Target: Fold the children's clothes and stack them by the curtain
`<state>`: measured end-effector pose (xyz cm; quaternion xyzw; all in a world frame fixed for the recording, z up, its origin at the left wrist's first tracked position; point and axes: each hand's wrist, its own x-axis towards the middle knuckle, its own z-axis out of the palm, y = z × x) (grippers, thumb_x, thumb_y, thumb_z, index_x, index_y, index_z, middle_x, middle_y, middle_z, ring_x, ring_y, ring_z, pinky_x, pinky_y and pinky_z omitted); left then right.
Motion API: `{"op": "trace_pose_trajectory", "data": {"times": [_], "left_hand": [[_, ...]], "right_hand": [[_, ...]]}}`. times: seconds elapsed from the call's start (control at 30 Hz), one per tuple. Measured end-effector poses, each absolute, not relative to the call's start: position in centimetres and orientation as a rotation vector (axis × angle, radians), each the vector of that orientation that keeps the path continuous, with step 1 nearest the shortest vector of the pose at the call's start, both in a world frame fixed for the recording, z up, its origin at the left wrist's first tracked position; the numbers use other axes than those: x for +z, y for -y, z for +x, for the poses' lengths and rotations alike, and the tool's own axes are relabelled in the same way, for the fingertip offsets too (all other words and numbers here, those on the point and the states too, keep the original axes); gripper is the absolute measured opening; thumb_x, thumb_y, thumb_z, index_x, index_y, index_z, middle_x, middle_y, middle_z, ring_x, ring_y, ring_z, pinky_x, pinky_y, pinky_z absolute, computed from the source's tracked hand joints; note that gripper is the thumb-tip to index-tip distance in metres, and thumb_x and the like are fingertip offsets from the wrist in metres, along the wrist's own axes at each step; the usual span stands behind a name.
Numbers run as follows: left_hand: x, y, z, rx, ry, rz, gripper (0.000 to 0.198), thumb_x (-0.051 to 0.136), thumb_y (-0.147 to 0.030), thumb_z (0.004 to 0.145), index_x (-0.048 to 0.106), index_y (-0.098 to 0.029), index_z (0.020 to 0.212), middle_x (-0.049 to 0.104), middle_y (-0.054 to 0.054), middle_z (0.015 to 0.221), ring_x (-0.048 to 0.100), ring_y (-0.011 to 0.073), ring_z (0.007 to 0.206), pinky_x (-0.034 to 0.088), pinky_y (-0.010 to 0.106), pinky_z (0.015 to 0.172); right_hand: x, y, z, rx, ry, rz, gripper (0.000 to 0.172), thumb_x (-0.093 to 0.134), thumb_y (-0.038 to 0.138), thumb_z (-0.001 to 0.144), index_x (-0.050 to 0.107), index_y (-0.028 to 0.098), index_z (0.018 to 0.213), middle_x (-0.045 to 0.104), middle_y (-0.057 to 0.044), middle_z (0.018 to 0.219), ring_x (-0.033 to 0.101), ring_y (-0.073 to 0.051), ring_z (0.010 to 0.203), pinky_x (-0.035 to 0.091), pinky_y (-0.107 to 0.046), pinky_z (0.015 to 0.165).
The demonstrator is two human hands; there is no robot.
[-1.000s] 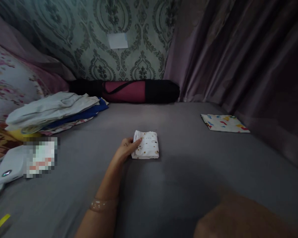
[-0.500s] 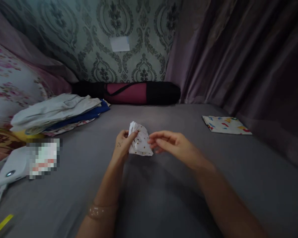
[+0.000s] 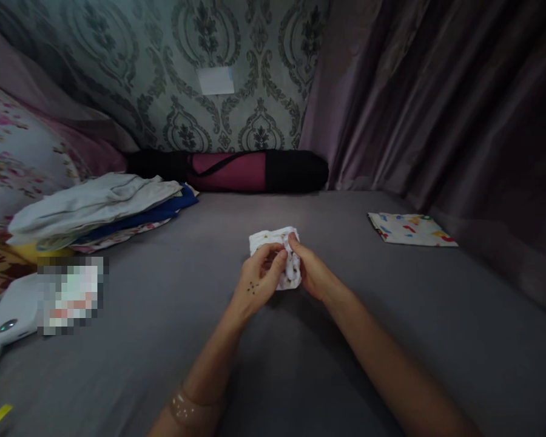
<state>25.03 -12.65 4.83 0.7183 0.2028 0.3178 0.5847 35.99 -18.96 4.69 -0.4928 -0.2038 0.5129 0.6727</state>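
A small white folded cloth with tiny coloured spots (image 3: 277,240) is held just above the grey bed sheet (image 3: 300,364) in the middle of the view. My left hand (image 3: 259,280) grips its left side with the fingers curled round it. My right hand (image 3: 312,273) pinches its right side, thumb on top. Both hands meet at the cloth and hide its lower half.
A pile of folded clothes, white over blue (image 3: 95,206), lies at the left. A white cloth with coloured shapes (image 3: 412,229) lies flat at the right near the purple curtain (image 3: 459,121). A red and black roll bag (image 3: 236,171) lies along the wall. A white device (image 3: 9,312) sits far left.
My left hand lifted the folded cloth off the sheet. My right hand came in from the lower right and took hold of it; both hands now grip it, slightly further right.
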Motion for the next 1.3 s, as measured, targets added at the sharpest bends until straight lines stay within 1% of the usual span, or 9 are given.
{"op": "trace_pose_trajectory", "data": {"times": [0.1,0.2,0.33,0.47,0.63,0.77,1.03,1.17,1.3], "left_hand": [[4.9,12.4,24.8,0.817,-0.577,1.627,0.034,0.048,-0.048,0.088,0.064,-0.018,0.093,0.066,0.005,0.086,0.061,0.015,0.071,0.049,0.026,0.068],[3.9,10.9,24.6,0.99,-0.827,1.69,0.029,0.05,-0.044,0.087,0.062,-0.018,0.09,0.065,0.006,0.088,0.061,0.0167,0.077,0.048,0.027,0.069],[2.0,8.7,24.5,0.915,-1.155,1.641,0.03,0.058,-0.046,0.082,0.059,-0.017,0.091,0.065,0.01,0.095,0.061,0.0214,0.092,0.048,0.029,0.075],[0.7,8.0,25.0,0.504,-1.079,1.195,0.049,0.056,-0.062,0.08,0.058,-0.015,0.096,0.066,0.011,0.088,0.064,0.019,0.075,0.049,0.027,0.062],[0.1,8.7,25.8,0.323,-1.022,1.138,0.04,0.071,-0.029,0.075,0.056,-0.015,0.109,0.069,0.012,0.096,0.066,0.0162,0.071,0.051,0.024,0.058],[0.1,9.2,25.8,0.392,-0.882,1.141,0.041,0.072,-0.015,0.071,0.054,-0.015,0.108,0.069,0.013,0.102,0.068,0.017,0.078,0.054,0.027,0.068],[-1.3,10.2,26.3,0.497,-0.831,1.481,0.049,0.074,-0.028,0.072,0.052,-0.013,0.113,0.067,0.012,0.095,0.065,0.0208,0.082,0.051,0.033,0.074],[-1.8,10.1,26.0,0.674,-0.983,1.911,0.041,0.069,-0.034,0.075,0.056,-0.015,0.109,0.063,0.014,0.102,0.059,0.0259,0.1,0.045,0.04,0.09],[-1.5,9.3,25.6,0.797,-1.102,1.984,0.03,0.055,-0.035,0.085,0.056,-0.016,0.108,0.061,0.012,0.101,0.057,0.0238,0.099,0.043,0.038,0.091]], "right_hand": [[4.1,19.0,36.7,1.137,0.39,-1.159,0.03,0.067,0.029,0.082,0.064,0.016,0.108,0.073,-0.008,0.092,0.07,-0.019,0.077,0.057,-0.031,0.073],[3.3,19.0,37.0,1.167,0.342,-1.18,0.024,0.065,0.014,0.079,0.065,0.015,0.103,0.074,-0.008,0.089,0.07,-0.018,0.075,0.057,-0.03,0.073],[2.9,18.7,37.2,1.186,0.272,-1.164,0.024,0.057,0.011,0.083,0.063,0.014,0.106,0.074,-0.009,0.089,0.071,-0.019,0.078,0.056,-0.032,0.08],[1.9,18.3,38.2,1.222,0.272,-1.158,0.021,0.052,0.016,0.087,0.064,0.011,0.103,0.074,-0.01,0.087,0.071,-0.019,0.077,0.056,-0.033,0.081],[-0.4,18.7,40.1,1.061,0.349,-1.511,0.019,0.059,0.013,0.079,0.065,0.013,0.097,0.073,-0.007,0.084,0.069,-0.017,0.074,0.055,-0.031,0.075],[-0.5,19.2,41.3,0.855,0.535,-1.725,0.027,0.064,0.015,0.075,0.063,0.016,0.102,0.072,-0.007,0.096,0.067,-0.018,0.085,0.054,-0.031,0.081],[0.1,19.9,42.6,0.523,0.877,-2.241,0.04,0.059,0.023,0.083,0.059,0.009,0.121,0.068,-0.016,0.109,0.065,-0.025,0.1,0.049,-0.038,0.09],[0.6,20.2,40.8,0.05,1.074,-2.422,0.042,0.041,0.022,0.093,0.052,0.007,0.131,0.055,-0.023,0.129,0.051,-0.03,0.122,0.039,-0.044,0.102],[1.0,19.7,38.0,-0.127,1.489,-2.224,0.05,0.029,0.029,0.098,0.041,0.007,0.141,0.036,-0.017,0.15,0.029,-0.026,0.14,0.026,-0.041,0.113]]}}
